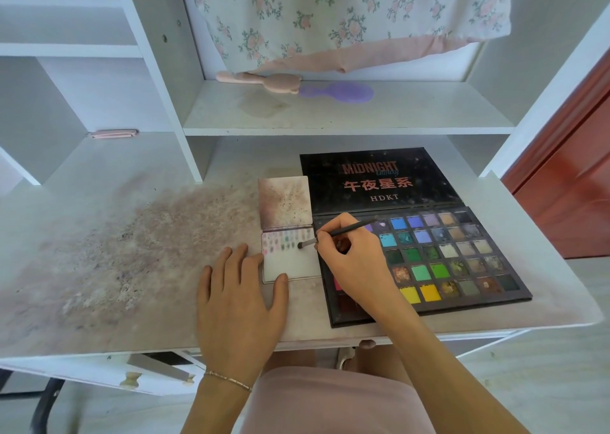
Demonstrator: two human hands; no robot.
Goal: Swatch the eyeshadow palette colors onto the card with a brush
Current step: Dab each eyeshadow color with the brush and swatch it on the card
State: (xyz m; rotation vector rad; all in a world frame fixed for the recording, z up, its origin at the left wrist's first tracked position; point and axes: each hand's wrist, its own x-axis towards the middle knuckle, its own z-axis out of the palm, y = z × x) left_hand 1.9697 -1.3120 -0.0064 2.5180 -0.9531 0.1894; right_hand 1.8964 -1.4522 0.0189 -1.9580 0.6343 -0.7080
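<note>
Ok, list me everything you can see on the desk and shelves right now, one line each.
Eyeshadow palette: one, black, many coloured pans, open, desk right.
Palette lid: one, black, red lettering, lying flat behind the pans.
Card: one, white, rows of swatches along its top, left of the palette.
Stained card: one, pinkish-brown, behind the white card.
Brush: one, dark handle, tip on the card.
Hairbrushes: pink and purple, upper shelf.
Floral cloth: one, hanging above.
Pink flat item: one, left shelf.
Left hand: flat, touching the card's edge.
Right hand: holds the brush.

Probably home: vanity desk (99, 268) (hairbrushes (297, 85))
</note>
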